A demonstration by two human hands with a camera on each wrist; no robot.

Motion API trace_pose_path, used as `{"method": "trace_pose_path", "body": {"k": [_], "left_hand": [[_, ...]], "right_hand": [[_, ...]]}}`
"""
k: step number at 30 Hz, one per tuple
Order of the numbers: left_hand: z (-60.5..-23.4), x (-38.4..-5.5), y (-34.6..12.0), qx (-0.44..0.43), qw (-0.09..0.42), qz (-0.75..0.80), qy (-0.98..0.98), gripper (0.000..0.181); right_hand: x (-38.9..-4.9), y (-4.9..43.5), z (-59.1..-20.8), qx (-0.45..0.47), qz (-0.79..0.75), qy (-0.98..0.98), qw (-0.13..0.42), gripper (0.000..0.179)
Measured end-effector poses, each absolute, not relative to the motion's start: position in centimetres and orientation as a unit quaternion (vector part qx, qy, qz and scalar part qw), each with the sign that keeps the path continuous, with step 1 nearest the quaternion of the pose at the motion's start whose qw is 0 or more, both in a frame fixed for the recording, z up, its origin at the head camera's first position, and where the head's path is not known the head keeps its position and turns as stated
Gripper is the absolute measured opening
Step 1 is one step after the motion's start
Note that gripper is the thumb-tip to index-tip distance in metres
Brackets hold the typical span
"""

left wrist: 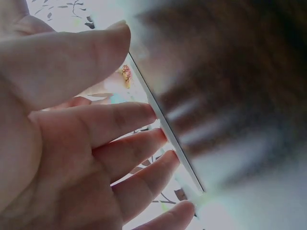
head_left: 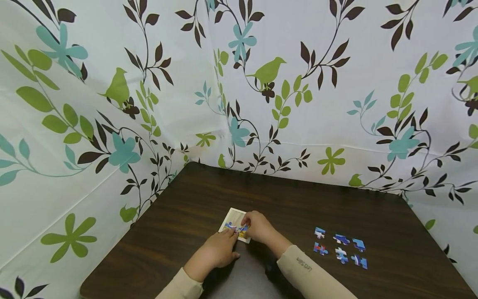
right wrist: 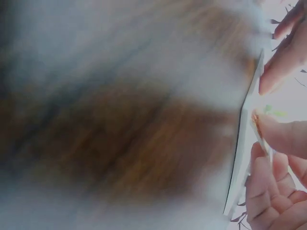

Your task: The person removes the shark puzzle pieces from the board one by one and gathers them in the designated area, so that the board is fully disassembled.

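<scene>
A small wooden puzzle tray [head_left: 234,216] lies on the dark table, its lower part filled with blue and yellow jigsaw pieces [head_left: 230,225] and its upper part bare wood. My left hand [head_left: 218,250] rests its fairly straight fingertips on the pieces along the tray's near side. At the tray's right side, my right hand [head_left: 260,228] pinches a puzzle piece [right wrist: 260,133] between thumb and fingers; in the right wrist view the piece is tilted just over the tray. The fingers partly hide the picture in the tray.
Several loose puzzle pieces, mostly blue, lie to the right, among them a red and blue piece [head_left: 320,248] and a white and blue piece [head_left: 341,255]. The wood-grain table [head_left: 179,211] meets a patterned cloth [head_left: 284,162] at its back and left.
</scene>
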State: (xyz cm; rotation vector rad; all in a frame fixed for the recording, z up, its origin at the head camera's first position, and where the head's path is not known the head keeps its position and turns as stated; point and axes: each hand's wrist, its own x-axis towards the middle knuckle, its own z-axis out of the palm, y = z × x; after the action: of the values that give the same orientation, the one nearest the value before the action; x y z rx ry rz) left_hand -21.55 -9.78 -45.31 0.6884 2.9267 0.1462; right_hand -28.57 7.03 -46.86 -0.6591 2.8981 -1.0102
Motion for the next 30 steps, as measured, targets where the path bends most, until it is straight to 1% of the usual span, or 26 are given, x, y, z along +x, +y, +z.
{"method": "trace_pose_path", "body": {"k": [5, 8, 13, 21, 24, 30], "left_hand": [[-45.5, -21.7, -9.6, 0.230, 0.069, 0.053, 0.969, 0.063], [-45.6, -21.7, -9.5, 0.233, 0.067, 0.059, 0.968, 0.063], [-45.8, -21.6, -9.7, 0.235, 0.057, 0.067, 0.968, 0.064], [-46.2, -21.6, -10.0, 0.237, 0.057, 0.086, 0.966, 0.064], [-46.2, -21.5, -10.1, 0.239, 0.059, 0.088, 0.965, 0.064], [-45.9, -21.4, -10.0, 0.240, 0.060, 0.094, 0.964, 0.064]], "right_hand": [[-28.5, 8.2, -46.4, -0.202, -0.375, 0.905, -0.001, 0.022], [-28.3, 9.3, -45.7, -0.190, -0.397, 0.898, -0.013, 0.018], [-27.6, 12.2, -44.1, -0.145, -0.409, 0.901, -0.030, 0.014], [-25.9, 19.5, -42.9, -0.041, -0.431, 0.901, -0.023, 0.008], [-24.7, 22.7, -42.5, -0.029, -0.433, 0.901, -0.009, 0.009], [-22.3, 28.9, -42.3, -0.018, -0.433, 0.901, 0.017, 0.017]]}}
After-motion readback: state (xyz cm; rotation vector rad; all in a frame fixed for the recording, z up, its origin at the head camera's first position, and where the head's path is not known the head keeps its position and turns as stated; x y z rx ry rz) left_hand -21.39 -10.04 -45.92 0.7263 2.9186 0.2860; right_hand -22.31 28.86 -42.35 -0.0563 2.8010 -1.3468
